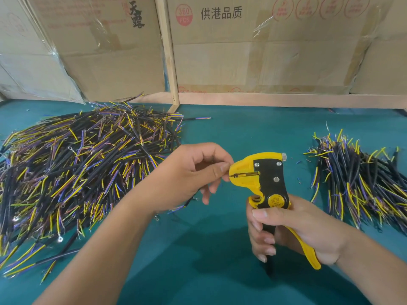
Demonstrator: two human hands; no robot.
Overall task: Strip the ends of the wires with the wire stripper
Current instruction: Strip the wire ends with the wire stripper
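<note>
Left hand (193, 175) pinches a thin wire end (230, 175), feeding it into the yellow-and-black plastic wire stripper (264, 181); right hand (293, 230) grip wraps the handles, ready to squeeze.

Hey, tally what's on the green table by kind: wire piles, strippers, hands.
Wire piles: 2, the big pile and the small pile
Strippers: 1, the stripper
Hands: 2, the left hand and the right hand
Total: 5
</note>
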